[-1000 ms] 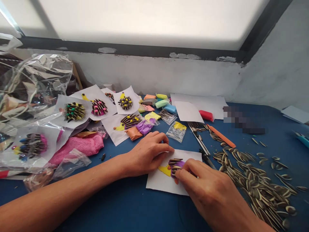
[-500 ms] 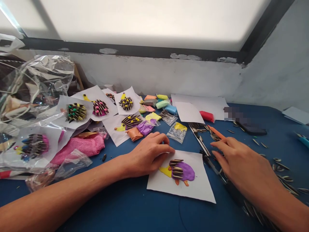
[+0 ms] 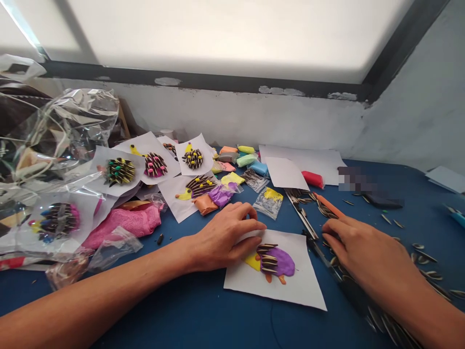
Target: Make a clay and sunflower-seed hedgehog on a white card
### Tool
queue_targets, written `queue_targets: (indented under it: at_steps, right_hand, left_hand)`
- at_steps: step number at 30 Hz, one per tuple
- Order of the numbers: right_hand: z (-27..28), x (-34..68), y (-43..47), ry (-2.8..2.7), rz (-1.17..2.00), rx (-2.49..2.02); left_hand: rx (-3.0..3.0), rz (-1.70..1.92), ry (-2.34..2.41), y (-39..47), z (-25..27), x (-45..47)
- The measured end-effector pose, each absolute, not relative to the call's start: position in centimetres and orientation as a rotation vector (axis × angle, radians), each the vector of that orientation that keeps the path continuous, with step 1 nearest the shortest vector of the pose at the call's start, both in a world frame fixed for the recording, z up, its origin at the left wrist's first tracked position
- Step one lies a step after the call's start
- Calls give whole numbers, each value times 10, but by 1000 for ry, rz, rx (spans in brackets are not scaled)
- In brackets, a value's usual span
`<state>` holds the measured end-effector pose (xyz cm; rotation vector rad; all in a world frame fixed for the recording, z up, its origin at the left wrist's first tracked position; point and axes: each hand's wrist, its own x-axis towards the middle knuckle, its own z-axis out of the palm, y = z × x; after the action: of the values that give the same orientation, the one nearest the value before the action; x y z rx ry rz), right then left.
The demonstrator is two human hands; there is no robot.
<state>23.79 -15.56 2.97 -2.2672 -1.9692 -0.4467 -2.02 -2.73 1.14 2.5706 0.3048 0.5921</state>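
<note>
Moving off the purple clay body (image 3: 286, 262), your right hand (image 3: 363, 242) has come over to the seeds (image 3: 325, 208) at right; I cannot tell whether its fingertips pinch any. That bares the body on its white paper (image 3: 250, 284), near centre, seeded only at its left, so the seeding looks partly done. Your left hand (image 3: 225, 237) rests on the paper's left side, clasping nothing visible. Beyond, a clear packet (image 3: 266, 207) holds yellow clay (image 3: 272, 195).

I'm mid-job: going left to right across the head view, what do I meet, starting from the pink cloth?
Pink cloth → left hand → purple clay shape → right hand → teal item at the right edge.
</note>
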Motion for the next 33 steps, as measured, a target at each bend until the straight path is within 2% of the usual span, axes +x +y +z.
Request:
queue_targets:
  at_steps: [6,12,17,22,29,33]
  right_hand:
    - [30,239,-155,-1938,-332,-2258]
    - [49,222,-157,-1825,-337,-2144]
    - [69,194,-161,-1659,436,-1966]
    - [61,182,-164,-1761,794,-1965]
    - [31,179,-164,-2041,413,-1809]
    - [29,178,-161,-2093,356,-1744]
  left_hand:
    - [2502,761,261,-27,10,-19]
    - [2428,752,226,-24,13,-18]
    - [2358,613,216,-23,15,-19]
    - [2277,529,222,-23,16,-19]
    - [2252,544,225,-22,15,-19]
    - [2238,521,238,-21,16,-20]
